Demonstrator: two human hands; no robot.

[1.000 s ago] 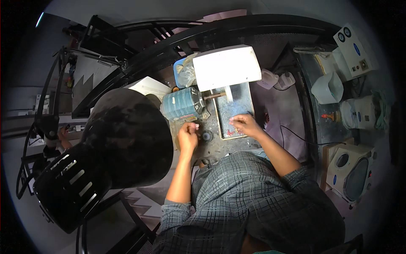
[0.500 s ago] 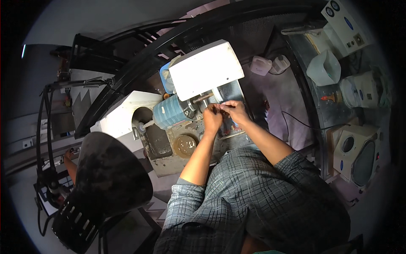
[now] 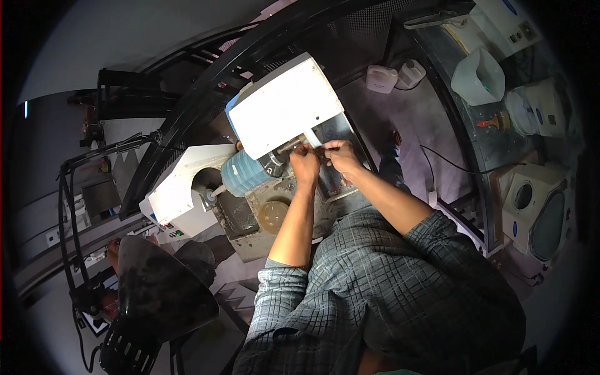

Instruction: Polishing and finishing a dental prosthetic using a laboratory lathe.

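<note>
Head view: we place the white wheel-like piece at the spindle's outer end, by the white hood. Left hand fingers curl beside it; right hand fingertips bunch at its lower end (pinching anything? we can't tell). We'd guess it's light, slightly soft, best gripped by the rim. Seen nearly edge-on, its long axis slants upper left to lower right, crossing the spindle.

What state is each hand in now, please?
Left hand: fingers curled; whether it holds anything cannot be told.
Right hand: fingers bent near white disc; grip unclear.
</note>
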